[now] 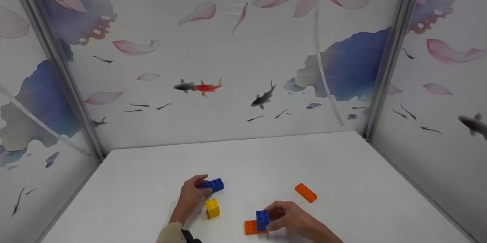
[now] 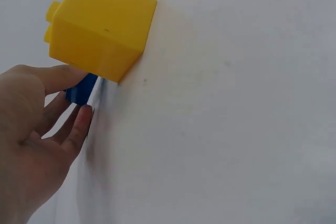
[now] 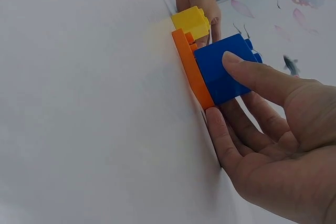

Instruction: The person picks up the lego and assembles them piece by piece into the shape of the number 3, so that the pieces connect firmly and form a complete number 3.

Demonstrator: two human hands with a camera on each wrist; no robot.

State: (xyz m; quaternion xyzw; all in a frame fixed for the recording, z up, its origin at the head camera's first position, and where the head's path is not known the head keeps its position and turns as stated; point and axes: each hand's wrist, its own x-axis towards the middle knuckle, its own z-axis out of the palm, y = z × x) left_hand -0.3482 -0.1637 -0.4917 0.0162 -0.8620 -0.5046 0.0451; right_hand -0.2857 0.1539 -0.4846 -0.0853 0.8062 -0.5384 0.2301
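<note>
Near blue block [image 1: 262,220] sits studs-up on the right end of the orange plate [image 1: 250,227], toward the bottom of the head view; we can't tell if it's fully seated. Our right hand [image 1: 291,216] grips that block, thumb on one side, fingers on the other; right wrist view shows one fingertip at the plate's end. Our left hand [image 1: 192,195] pinches the far blue brick [image 1: 215,185] between thumb and fingers, farther out and to the left. Yellow block [image 1: 212,208] stands studs-up just beside our left hand, on the near side of that brick, untouched as far as we see. Loose orange brick [image 1: 306,192] lies past our right hand, apart from the rest. All on a white table [image 1: 144,189]; behind it, we have a wall panel [image 1: 236,56] printed with lotus and fish.
</note>
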